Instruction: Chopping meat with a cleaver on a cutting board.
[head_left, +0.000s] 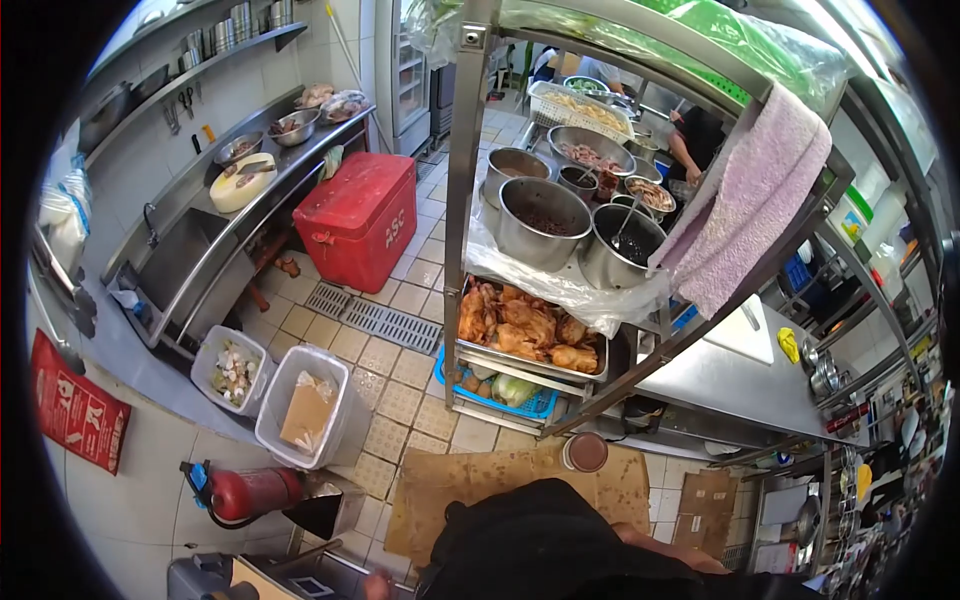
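Observation:
At the bottom edge, a blurred patch of skin, apparently my left hand (379, 585), shows beside my dark clothing; its fingers cannot be made out. Bare skin of my right arm or right hand (671, 551) lies to the right of my dark clothing, with the fingers not distinguishable. Before me stands a metal rack (466, 225) with deep steel pots (544, 225) on its plastic-covered shelf. Under them, roasted whole chickens (525, 322) fill a metal tray. A round tub with a brown top (586, 452) stands by flattened cardboard (480, 480) on the floor.
A red cooler box (356, 217) stands beside the sink counter (281, 169). Two white bins (337, 427) and a fire extinguisher (251, 493) are at left. A steel worktable (675, 371) with a white cutting board (739, 337) is at right. Beyond the rack a person (694, 142) is partly visible.

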